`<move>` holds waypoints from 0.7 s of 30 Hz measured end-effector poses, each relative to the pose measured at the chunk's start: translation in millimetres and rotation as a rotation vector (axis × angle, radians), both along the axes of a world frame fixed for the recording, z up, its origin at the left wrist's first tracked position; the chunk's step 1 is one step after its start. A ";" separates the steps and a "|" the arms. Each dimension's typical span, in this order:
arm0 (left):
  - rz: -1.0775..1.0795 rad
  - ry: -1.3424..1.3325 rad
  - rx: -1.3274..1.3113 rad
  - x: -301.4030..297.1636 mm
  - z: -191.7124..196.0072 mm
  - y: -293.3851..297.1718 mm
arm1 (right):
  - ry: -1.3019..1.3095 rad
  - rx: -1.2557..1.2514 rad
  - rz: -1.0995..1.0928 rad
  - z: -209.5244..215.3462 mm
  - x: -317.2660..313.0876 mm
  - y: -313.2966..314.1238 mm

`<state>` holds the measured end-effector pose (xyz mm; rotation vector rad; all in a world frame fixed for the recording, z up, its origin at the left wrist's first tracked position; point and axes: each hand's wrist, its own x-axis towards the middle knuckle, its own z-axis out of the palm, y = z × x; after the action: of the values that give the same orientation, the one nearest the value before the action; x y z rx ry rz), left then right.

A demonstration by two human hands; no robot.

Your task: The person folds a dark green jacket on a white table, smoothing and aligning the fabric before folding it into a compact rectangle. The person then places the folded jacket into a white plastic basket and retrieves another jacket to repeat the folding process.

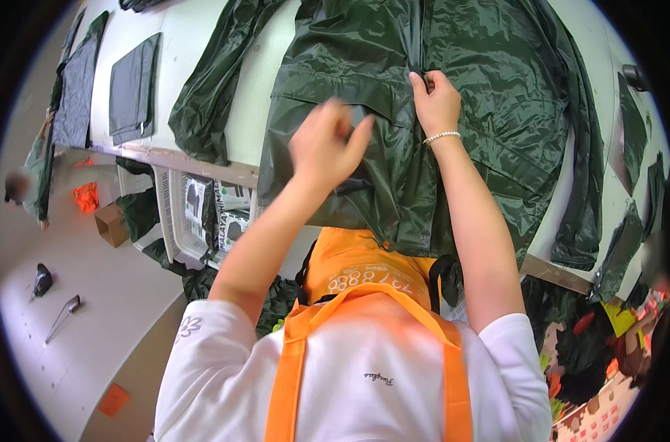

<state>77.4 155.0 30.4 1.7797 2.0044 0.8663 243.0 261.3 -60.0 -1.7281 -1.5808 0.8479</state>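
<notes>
A dark green, shiny rain jacket (500,110) lies spread on the white table with its sleeves out to both sides and its lower edge hanging over the near side. My right hand (437,103), with a beaded bracelet at the wrist, pinches the jacket's front opening between thumb and fingers. Over the jacket's left front, near a pocket flap, is my left hand (326,144). Its fingers are smeared by motion, and whether they hold anything is hidden.
A folded dark green garment (134,88) rests on the table (176,44) to the left. Below the near edge stands a white plastic basket (174,214) with packaged goods. A cardboard box (112,225) is on the floor. Another person (36,166) is at the far left.
</notes>
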 end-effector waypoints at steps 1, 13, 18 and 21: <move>0.002 0.013 -0.262 -11.0 6.6 -37.0 | -0.006 -0.033 0.023 3.1 2.1 -0.9; 0.676 -1.152 0.021 47.7 -15.1 -146.5 | 0.173 -0.400 0.378 62.5 54.8 -201.5; 0.771 -1.619 -0.019 73.6 -4.2 -188.7 | 0.285 -0.328 0.353 60.8 73.0 -237.9; 0.691 -1.661 -0.265 72.4 -32.6 -191.8 | 0.272 -0.101 0.349 61.3 63.5 -253.2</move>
<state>149.7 -36.8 -2.2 -0.1510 1.2520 1.4067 306.6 8.1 1.3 -1.3491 -1.6966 1.2940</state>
